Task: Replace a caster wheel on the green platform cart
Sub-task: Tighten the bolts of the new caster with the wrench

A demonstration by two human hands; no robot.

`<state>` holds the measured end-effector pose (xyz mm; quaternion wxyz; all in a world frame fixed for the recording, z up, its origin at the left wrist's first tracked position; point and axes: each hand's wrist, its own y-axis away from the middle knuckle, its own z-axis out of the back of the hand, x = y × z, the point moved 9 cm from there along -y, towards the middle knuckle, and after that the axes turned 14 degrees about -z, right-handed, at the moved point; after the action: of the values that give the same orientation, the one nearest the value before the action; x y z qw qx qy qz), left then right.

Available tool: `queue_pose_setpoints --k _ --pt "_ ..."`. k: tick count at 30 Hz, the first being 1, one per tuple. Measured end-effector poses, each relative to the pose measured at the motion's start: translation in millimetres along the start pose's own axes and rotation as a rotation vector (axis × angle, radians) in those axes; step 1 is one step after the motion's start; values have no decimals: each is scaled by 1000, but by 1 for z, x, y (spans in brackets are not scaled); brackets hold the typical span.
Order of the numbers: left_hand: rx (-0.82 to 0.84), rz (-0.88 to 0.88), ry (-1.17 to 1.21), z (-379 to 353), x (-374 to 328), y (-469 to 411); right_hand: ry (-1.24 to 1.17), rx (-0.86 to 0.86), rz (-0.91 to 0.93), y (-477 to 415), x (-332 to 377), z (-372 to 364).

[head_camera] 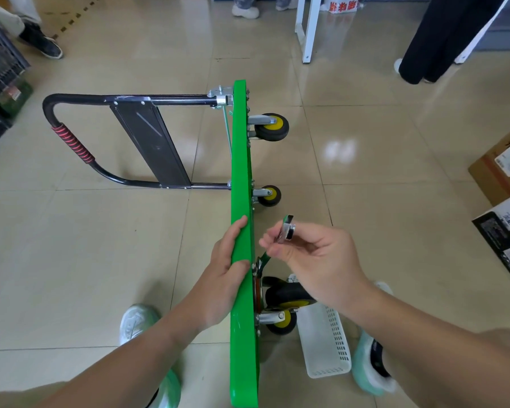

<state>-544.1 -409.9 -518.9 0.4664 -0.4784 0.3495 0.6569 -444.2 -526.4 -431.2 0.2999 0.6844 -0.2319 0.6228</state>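
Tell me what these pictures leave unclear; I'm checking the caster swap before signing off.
Head view only:
- Caster bolts: the green deck stands edge-on, hiding its underside.
- Near casters: partly hidden behind the right hand and forearm.
- Small tool in the right hand: too small to identify.
- White basket contents: cannot tell.
- Left hand palm: behind the deck.

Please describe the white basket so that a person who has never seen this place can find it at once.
Find the green platform cart standing on its edge on the tiled floor. On its wheel side, near the closest casters, the white basket lies on the floor beside a mint-coloured shoe. It alone is white plastic with rows of small holes.
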Motion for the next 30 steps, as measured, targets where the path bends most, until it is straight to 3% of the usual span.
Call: queue_pose_setpoints --k 6,22,30 --pt "9 11 -10 -1 1 -1 70 -42 149 0 7 -1" --pt "8 5 -26 0 -2 0 -38 75 -118 -20 -10 -16" --pt "-10 6 -7 0 2 -1 -31 94 -161 -42 -11 -16"
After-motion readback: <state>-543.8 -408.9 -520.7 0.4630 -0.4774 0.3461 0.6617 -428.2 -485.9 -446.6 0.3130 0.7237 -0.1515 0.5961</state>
